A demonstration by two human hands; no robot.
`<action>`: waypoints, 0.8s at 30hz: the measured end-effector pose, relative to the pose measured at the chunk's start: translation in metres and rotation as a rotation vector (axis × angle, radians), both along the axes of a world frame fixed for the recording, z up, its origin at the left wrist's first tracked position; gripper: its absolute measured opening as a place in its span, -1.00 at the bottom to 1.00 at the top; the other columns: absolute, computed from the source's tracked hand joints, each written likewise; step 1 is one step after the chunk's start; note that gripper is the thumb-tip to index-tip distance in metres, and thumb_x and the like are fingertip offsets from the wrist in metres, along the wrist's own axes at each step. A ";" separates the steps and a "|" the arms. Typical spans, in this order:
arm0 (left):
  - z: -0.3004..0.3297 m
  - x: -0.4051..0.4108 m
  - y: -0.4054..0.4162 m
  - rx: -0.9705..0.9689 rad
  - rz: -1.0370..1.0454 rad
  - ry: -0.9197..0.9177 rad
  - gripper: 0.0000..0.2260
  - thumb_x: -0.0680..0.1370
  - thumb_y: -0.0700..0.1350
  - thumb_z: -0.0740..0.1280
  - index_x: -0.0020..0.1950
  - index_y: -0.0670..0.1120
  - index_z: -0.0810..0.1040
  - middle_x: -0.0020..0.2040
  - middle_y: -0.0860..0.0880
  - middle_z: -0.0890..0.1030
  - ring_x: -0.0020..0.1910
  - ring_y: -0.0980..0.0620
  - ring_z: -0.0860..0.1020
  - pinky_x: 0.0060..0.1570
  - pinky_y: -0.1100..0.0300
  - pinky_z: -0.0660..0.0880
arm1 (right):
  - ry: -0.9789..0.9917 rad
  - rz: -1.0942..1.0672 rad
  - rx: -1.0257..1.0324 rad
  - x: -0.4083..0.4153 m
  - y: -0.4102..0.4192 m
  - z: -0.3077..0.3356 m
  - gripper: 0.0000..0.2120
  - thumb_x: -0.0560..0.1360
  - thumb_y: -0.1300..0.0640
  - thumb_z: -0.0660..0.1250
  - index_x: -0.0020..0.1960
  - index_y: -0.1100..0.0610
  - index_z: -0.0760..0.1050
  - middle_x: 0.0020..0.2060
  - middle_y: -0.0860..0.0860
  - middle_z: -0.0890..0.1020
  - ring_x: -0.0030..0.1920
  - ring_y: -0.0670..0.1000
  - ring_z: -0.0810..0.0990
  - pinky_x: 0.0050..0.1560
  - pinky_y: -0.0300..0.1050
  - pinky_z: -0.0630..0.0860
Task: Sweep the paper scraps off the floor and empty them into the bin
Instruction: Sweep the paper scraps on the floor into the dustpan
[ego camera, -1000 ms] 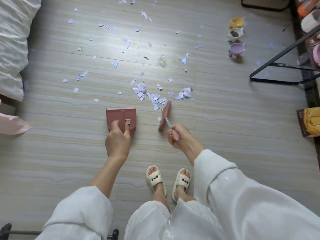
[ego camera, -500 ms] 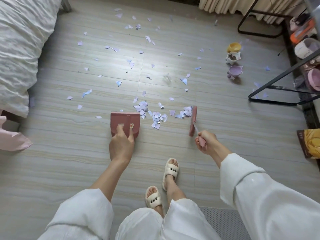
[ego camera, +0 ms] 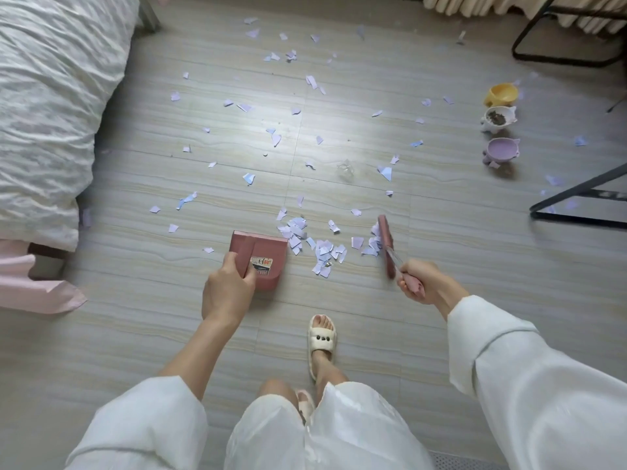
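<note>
While the floor (ego camera: 339, 334) is littered way out toward the bed (ego camera: 44, 96), we've got a decent pile of paper scraps (ego camera: 315, 245) lying between the dustpan (ego camera: 268, 249) and brush (ego camera: 386, 240). Our left hand (ego camera: 227, 293) grips the dustpan handle, our right hand (ego camera: 419, 281) is wrapped round the brush handle. Best bet, we reckon: keep the pan's edge flat to the floor and use short strokes toward it, so nothing skids under. No bin in view.

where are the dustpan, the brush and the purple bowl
dustpan (ego camera: 268, 247): head view, on its flat pink back above the label
brush (ego camera: 386, 236): head view, on the pink brush head beside the scrap pile
purple bowl (ego camera: 501, 151): head view, on the bowl's inside
</note>
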State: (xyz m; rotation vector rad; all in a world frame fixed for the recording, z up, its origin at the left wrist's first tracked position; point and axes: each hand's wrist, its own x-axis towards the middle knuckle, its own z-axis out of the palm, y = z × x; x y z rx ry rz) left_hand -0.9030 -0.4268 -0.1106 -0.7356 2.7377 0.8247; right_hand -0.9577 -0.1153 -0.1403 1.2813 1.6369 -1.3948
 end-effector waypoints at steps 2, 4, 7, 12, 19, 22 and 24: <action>0.001 -0.011 -0.007 -0.001 0.010 -0.030 -0.80 0.54 -0.02 0.26 0.05 -0.13 0.47 -0.23 -0.22 0.60 -0.18 -0.27 0.54 -0.19 -0.02 0.48 | 0.002 0.077 -0.021 -0.019 -0.011 0.006 -0.81 0.56 0.35 0.06 -0.20 0.22 0.32 -0.47 0.11 0.39 -0.78 -0.11 0.34 -0.70 -0.43 0.28; 0.002 -0.021 -0.013 0.007 0.007 -0.049 -0.83 0.53 -0.04 0.26 0.02 -0.12 0.48 -0.25 -0.19 0.58 -0.19 -0.25 0.53 -0.22 0.02 0.45 | 0.004 0.151 -0.038 -0.035 -0.025 0.007 -0.80 0.57 0.34 0.04 -0.22 0.22 0.30 -0.47 0.11 0.38 -0.78 -0.11 0.34 -0.70 -0.44 0.25; 0.003 -0.033 -0.024 0.011 0.005 -0.083 -0.86 0.52 -0.04 0.26 -0.01 -0.09 0.49 -0.29 -0.15 0.56 -0.21 -0.22 0.53 -0.26 0.06 0.40 | 0.003 0.240 -0.065 -0.050 -0.050 0.006 -0.77 0.57 0.34 0.02 -0.24 0.21 0.27 -0.40 0.12 0.33 -0.78 -0.10 0.32 -0.69 -0.45 0.24; 0.003 -0.052 -0.051 0.035 -0.010 -0.130 -0.92 0.50 -0.04 0.26 -0.11 -0.04 0.45 -0.32 -0.09 0.52 -0.26 -0.16 0.49 -0.30 0.10 0.39 | 0.003 0.414 -0.072 -0.066 -0.092 0.014 -0.73 0.59 0.33 0.01 -0.28 0.20 0.26 -0.44 0.11 0.33 -0.79 -0.11 0.30 -0.68 -0.48 0.21; 0.013 -0.079 -0.087 0.050 -0.117 -0.178 -0.92 0.45 -0.06 0.26 -0.21 0.00 0.39 -0.31 -0.09 0.52 -0.25 -0.16 0.49 -0.31 0.12 0.37 | -0.002 0.569 0.013 -0.076 -0.125 0.027 -0.79 0.54 0.31 0.10 -0.27 0.19 0.29 -0.45 0.13 0.42 -0.75 -0.10 0.33 -0.56 -0.35 0.21; 0.019 -0.088 -0.105 0.026 -0.123 -0.193 -0.84 0.43 -0.06 0.27 -0.31 -0.04 0.36 -0.35 -0.06 0.49 -0.24 -0.17 0.49 -0.32 0.12 0.35 | 0.035 0.557 0.052 -0.084 -0.140 0.033 -0.79 0.53 0.34 0.10 -0.27 0.21 0.29 -0.44 0.15 0.41 -0.76 -0.09 0.32 -0.61 -0.41 0.21; 0.023 -0.090 -0.117 0.014 -0.141 -0.205 -0.83 0.41 -0.05 0.28 -0.34 -0.04 0.35 -0.35 -0.03 0.50 -0.25 -0.14 0.49 -0.33 0.14 0.34 | 0.078 0.513 0.067 -0.089 -0.151 0.033 -0.76 0.53 0.40 0.08 -0.29 0.22 0.27 -0.43 0.13 0.36 -0.79 -0.10 0.30 -0.66 -0.46 0.21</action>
